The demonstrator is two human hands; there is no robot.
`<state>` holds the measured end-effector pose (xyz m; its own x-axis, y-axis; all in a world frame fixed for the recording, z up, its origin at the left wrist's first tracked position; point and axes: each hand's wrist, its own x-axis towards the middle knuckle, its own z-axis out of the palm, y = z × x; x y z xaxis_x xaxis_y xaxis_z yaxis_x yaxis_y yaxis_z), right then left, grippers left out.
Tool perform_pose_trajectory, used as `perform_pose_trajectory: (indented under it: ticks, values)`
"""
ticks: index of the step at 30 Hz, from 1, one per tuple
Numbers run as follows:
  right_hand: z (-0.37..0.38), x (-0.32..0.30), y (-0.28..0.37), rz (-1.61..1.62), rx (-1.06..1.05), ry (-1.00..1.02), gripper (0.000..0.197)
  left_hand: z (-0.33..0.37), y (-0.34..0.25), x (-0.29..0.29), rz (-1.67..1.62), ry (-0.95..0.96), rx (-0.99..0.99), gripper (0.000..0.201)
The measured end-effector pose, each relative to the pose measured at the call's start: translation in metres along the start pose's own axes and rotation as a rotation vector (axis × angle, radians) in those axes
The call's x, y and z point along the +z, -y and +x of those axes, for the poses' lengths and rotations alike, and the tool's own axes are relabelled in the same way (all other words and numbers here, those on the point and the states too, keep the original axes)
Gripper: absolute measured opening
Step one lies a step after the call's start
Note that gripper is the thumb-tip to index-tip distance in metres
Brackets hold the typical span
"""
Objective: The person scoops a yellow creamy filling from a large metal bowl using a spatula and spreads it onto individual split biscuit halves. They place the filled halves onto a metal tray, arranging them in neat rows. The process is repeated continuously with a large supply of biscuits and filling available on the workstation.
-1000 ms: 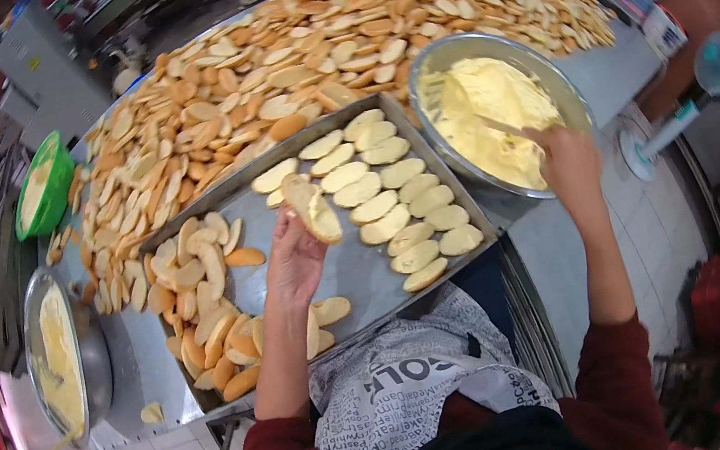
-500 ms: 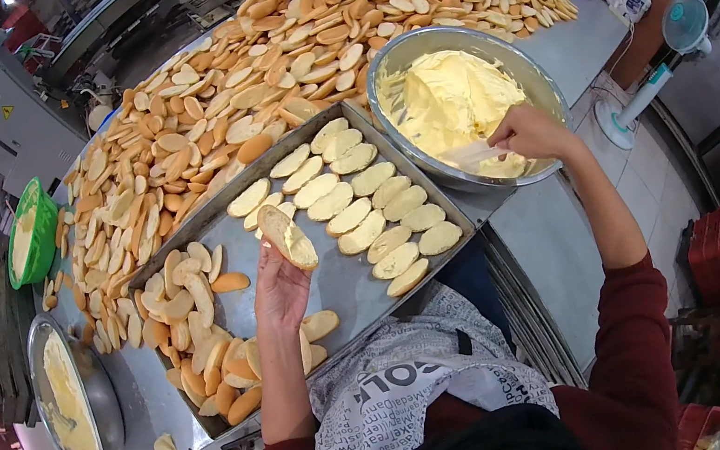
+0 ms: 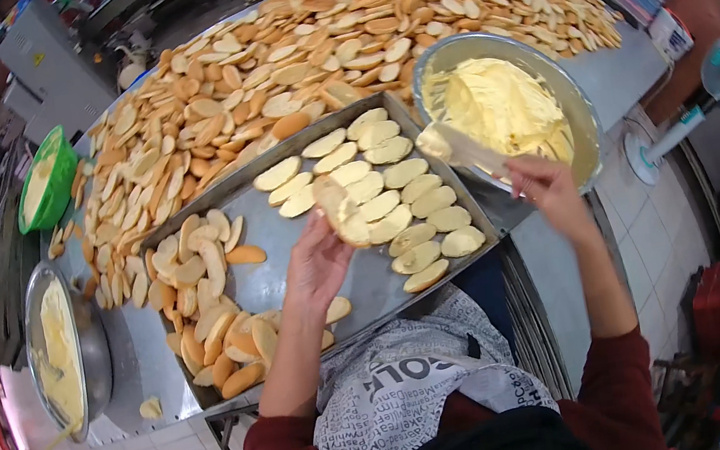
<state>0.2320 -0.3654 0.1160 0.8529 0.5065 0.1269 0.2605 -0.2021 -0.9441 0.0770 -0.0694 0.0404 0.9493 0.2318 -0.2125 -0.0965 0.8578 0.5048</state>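
Bread covers most of the table point(image 3: 610, 82) beyond my hands: a wide heap of toasted slices point(image 3: 334, 59) running off to the far rim, well past both grips. Nearer, the metal tray point(image 3: 285, 256) lies slantwise under my left hand, its long axis running from lower left to upper right; a loose pile of plain slices point(image 3: 202, 297) sits at its left end and neat rows of spread slices point(image 3: 392, 191) at its right end, just right of my left grip. Bare tray floor shows between the two lots, directly below that grip, so I judge there is room to move there.

To the right, touching the tray's far corner, stands the steel bowl of pale spread point(image 3: 501, 104), just ahead of my right grip. My left hand point(image 3: 315, 265) is clenched lightly on one bread slice point(image 3: 339, 214), held up over the tray with its long axis pointing away from me, toward the bowl. My right hand point(image 3: 547, 186) grasps the handle of a flat spatula point(image 3: 461, 148), its loaded blade reaching left over the bowl's rim toward the slice. Blade and slice are near but apart; my right grip is the one closer to the bowl, my left the one closer to the rows.
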Motion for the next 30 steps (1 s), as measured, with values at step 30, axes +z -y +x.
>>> perform_pose_trajectory:
  ticks: [30]
  values:
    - [-0.05,0.096,0.0,-0.653,-0.841,-0.196,0.06,0.001,-0.009,0.01,-0.002,-0.031,-0.002,0.04]
